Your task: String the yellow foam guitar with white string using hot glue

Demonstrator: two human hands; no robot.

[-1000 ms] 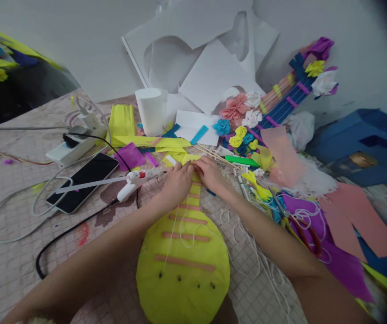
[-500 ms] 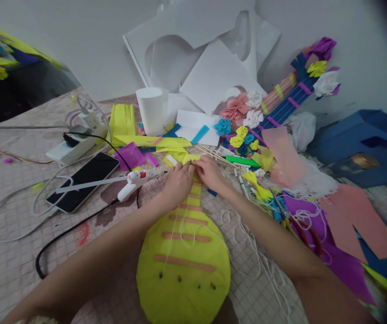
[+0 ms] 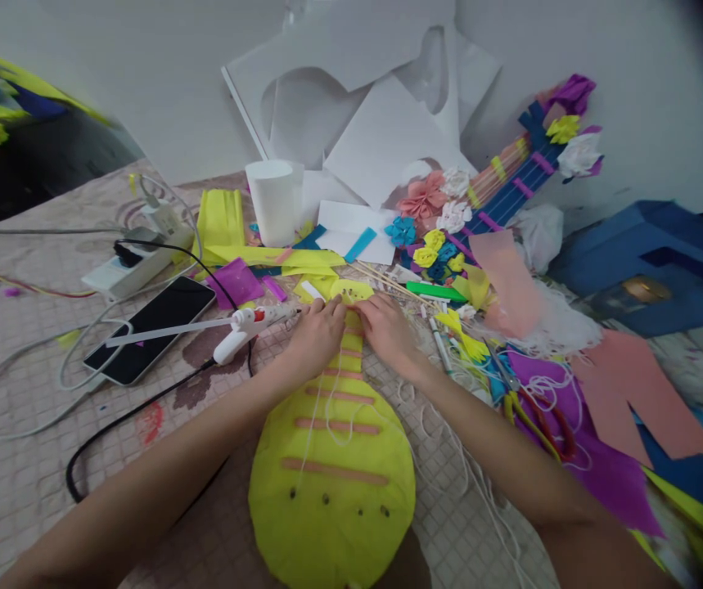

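Note:
A yellow paper-covered toy guitar (image 3: 332, 532) lies on the table with its round body toward me, pink strips across it and several small holes near the bottom. White string (image 3: 309, 433) runs from a hole in the body up the neck to my hands. My left hand (image 3: 319, 331) is closed at the top of the neck, its fingers pinching the string. From the other side my right hand (image 3: 388, 327) meets it, thumb and fingertips pressed together at the same spot. The fingertips partly hide the string. Just beyond them shows the yellow headstock (image 3: 352, 290) with small holes.
Left of my hands rests a white glue gun (image 3: 244, 335) beside a phone (image 3: 151, 331) and power strip (image 3: 136, 270). Scissors (image 3: 538, 413), coloured paper and loose string lie to the right. A blue decorated guitar (image 3: 511, 192) leans behind, near a white cup (image 3: 271, 200).
Both hands have moved slightly down the neck toward me, uncovering more of the headstock and its holes. The view has shifted a little to the right.

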